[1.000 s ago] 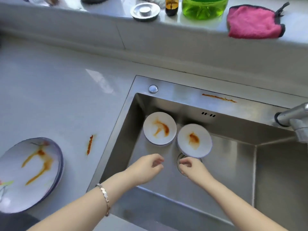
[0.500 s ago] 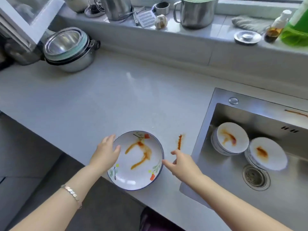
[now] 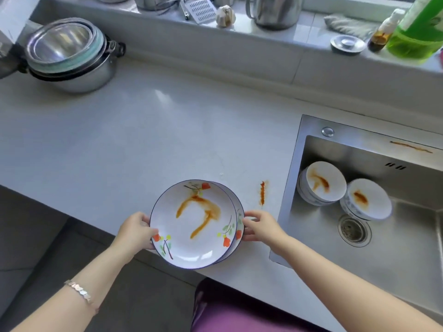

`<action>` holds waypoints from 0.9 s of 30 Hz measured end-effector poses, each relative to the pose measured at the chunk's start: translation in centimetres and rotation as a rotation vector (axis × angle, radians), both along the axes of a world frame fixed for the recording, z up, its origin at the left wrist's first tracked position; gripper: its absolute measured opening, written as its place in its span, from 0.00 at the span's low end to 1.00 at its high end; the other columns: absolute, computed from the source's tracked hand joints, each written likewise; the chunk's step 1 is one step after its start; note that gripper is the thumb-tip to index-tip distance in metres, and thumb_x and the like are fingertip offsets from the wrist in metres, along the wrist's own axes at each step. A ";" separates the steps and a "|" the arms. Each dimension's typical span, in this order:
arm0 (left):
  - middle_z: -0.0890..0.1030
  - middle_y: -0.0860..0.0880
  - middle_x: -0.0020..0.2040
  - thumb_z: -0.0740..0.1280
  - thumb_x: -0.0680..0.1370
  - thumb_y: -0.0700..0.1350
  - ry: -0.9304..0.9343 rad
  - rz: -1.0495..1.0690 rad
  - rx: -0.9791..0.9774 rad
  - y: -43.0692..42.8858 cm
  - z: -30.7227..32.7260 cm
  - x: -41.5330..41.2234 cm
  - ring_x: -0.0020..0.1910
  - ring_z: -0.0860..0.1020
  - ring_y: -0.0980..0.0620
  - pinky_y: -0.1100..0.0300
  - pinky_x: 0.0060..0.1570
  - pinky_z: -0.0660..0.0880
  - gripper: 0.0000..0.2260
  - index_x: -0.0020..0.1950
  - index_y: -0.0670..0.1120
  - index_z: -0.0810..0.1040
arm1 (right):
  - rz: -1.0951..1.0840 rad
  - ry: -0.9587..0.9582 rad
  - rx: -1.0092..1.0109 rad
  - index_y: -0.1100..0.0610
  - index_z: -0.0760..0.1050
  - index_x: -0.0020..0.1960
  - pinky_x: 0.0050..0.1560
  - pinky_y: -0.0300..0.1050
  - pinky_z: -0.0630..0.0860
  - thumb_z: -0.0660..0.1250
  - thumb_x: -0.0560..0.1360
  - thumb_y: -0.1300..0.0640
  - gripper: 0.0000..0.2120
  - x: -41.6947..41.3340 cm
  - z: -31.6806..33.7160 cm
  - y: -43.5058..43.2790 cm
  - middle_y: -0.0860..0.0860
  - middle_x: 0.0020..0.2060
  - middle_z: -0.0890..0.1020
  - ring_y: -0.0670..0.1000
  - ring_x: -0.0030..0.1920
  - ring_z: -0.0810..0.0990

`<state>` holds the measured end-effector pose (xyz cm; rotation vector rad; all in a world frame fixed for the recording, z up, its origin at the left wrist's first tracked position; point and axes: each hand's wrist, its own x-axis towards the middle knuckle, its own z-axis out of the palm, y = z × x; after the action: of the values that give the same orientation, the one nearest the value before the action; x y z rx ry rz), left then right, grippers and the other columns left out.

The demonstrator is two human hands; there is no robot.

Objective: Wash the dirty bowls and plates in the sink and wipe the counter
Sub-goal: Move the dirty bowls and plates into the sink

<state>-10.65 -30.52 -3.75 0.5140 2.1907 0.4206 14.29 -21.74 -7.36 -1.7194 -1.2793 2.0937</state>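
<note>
The left hand [image 3: 135,232] and the right hand [image 3: 260,226] grip opposite rims of two stacked plates [image 3: 191,248] at the front edge of the counter [image 3: 119,140]. The top plate carries orange sauce. One sauce streak [image 3: 263,192] lies near the right hand. Two stained bowls [image 3: 321,182] stand in the sink [image 3: 395,259]. The label of the green bottle [image 3: 417,37] is too blurred to read.

The plates [image 3: 191,248] are glazed ceramic, white and glossy, with a bright reflection near the front rim. The bowls [image 3: 335,176] have the same shiny glaze. The desk [image 3: 143,130] is smooth pale stone with a soft sheen. The sink [image 3: 395,259] is brushed steel, rather matt. The pots [image 3: 72,56] are polished metal. The green bottle [image 3: 417,37] is clear plastic.
</note>
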 end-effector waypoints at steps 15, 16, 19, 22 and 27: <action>0.81 0.42 0.40 0.64 0.72 0.26 -0.244 0.307 0.469 1.1 4.1 1.6 0.37 0.81 0.44 0.60 0.29 0.80 0.18 0.57 0.42 0.73 | -0.175 -0.081 0.029 0.56 0.74 0.56 0.27 0.43 0.79 0.57 0.74 0.72 0.17 4.3 0.9 -0.1 0.52 0.22 0.79 0.48 0.23 0.77; 0.81 0.41 0.40 0.64 0.72 0.26 -0.267 0.302 0.488 1.9 4.3 2.3 0.36 0.81 0.43 0.60 0.30 0.81 0.18 0.58 0.41 0.73 | -0.214 -0.087 0.041 0.56 0.75 0.54 0.26 0.42 0.78 0.57 0.74 0.72 0.17 6.1 1.4 0.0 0.53 0.22 0.79 0.48 0.22 0.77; 0.80 0.40 0.40 0.63 0.72 0.25 -0.334 0.245 0.527 4.7 4.7 5.3 0.35 0.80 0.43 0.59 0.30 0.80 0.19 0.61 0.38 0.73 | -0.330 -0.099 0.080 0.53 0.76 0.49 0.26 0.42 0.78 0.59 0.75 0.72 0.16 12.1 2.9 0.0 0.52 0.26 0.81 0.49 0.25 0.79; 0.79 0.39 0.39 0.61 0.72 0.25 -0.386 0.148 0.535 7.7 4.6 10.0 0.34 0.79 0.42 0.60 0.29 0.80 0.19 0.63 0.36 0.72 | -0.450 -0.125 0.123 0.57 0.77 0.50 0.28 0.42 0.78 0.59 0.75 0.72 0.14 18.6 4.2 -0.3 0.53 0.31 0.83 0.49 0.27 0.81; 0.78 0.40 0.39 0.61 0.74 0.26 -0.478 0.071 0.449 10.9 3.3 20.7 0.29 0.79 0.46 0.62 0.24 0.78 0.18 0.61 0.39 0.70 | -0.746 -0.199 0.135 0.60 0.75 0.53 0.27 0.42 0.80 0.60 0.76 0.71 0.11 29.0 3.7 -1.4 0.60 0.41 0.82 0.56 0.32 0.81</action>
<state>10.05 -19.62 -0.44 0.5103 1.6550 0.9788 43.28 -23.13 -3.66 -1.9652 -0.6271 1.4059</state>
